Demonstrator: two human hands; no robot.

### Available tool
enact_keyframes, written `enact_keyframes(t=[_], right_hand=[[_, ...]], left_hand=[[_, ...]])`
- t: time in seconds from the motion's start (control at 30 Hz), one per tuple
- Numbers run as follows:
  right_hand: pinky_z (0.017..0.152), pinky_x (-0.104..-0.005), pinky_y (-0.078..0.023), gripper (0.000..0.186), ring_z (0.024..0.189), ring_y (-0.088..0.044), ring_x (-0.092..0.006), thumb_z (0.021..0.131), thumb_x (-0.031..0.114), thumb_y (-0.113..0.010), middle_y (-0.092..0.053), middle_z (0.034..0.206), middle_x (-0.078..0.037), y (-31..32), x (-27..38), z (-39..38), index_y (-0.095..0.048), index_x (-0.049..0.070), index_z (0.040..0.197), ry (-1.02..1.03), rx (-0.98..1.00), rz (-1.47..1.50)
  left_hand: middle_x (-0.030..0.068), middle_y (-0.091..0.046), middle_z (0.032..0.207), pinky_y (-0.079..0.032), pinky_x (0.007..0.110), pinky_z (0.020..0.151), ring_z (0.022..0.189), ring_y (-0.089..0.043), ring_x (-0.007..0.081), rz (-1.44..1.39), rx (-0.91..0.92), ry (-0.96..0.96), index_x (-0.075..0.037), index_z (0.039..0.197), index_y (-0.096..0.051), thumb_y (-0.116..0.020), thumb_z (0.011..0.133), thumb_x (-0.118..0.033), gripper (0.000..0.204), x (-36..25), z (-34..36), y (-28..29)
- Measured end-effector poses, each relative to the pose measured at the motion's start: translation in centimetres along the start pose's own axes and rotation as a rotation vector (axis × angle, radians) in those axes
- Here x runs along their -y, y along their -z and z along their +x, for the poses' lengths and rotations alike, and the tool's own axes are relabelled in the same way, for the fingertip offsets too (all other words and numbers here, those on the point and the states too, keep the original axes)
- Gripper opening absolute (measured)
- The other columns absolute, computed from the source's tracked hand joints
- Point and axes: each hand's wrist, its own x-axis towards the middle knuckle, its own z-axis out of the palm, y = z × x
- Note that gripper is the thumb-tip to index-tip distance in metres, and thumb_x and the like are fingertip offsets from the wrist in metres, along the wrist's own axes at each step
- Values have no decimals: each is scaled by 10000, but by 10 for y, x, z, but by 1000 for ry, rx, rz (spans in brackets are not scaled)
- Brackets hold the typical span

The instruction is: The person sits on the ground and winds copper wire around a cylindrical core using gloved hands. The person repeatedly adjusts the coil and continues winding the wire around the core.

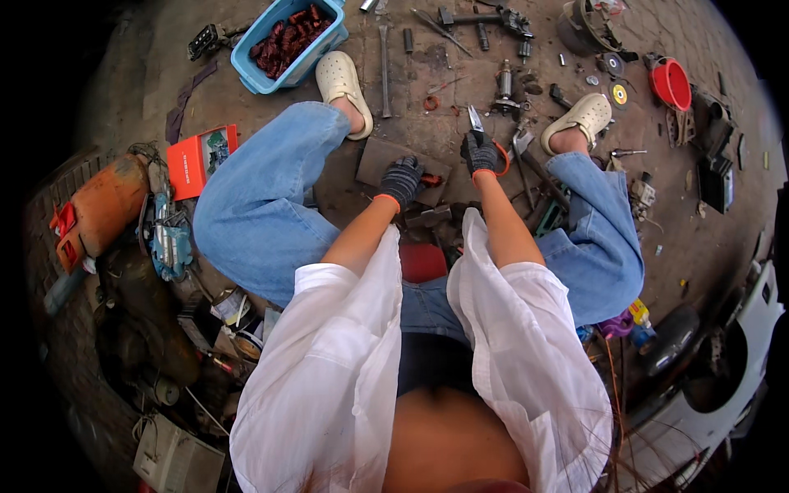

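My left hand (pixel 400 181), in a dark grey knit glove with an orange cuff, is curled over a dark flat plate (pixel 380 158) on the ground between my feet. Its fingers close on a small reddish-brown piece (pixel 431 180) that lies on the plate; glove and shadow partly hide it. To the right, my right hand (pixel 481 154), gloved alike, grips a pair of shears. The shears' silver blades (pixel 475 120) point away from me and an orange handle loop (pixel 504 158) sticks out beside the glove. Whether the blades are apart is too small to tell.
A light blue tub (pixel 335 37) of dark red pieces stands at far left. A red-orange box (pixel 187 167) lies nearer. Long metal bar (pixel 385 72), hammer (pixel 538 168), motor-like part (pixel 505 85), red bowl (pixel 671 85) and cutting disc (pixel 618 94) are scattered around. An orange cylinder (pixel 111 201) lies left.
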Motion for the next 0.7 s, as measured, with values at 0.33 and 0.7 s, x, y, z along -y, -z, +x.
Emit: enact_keyframes(t=[0.33,0.7], right_hand=[[573,-393,-461,217,643,-574,-274,799,224,-577,-579,670,-140,-8,86,-1,-583,59,940,-610,172,325],[594,-301,-486,259,618,-624,-165,760,239,-603,-640,678,-113,-24,133,12,-656,8,865,147,332,-426]], left_hand=[[178,-460,1201,-332,403,975,1136,-425,333,-172,35,201,-95,1150,-513,-645,667,-258,526,14,-6,17],[193,-421,1268,-364,410,958,1142,-425,359,-278,-308,349,-100,1246,-433,-716,632,-287,702,34,20,104]])
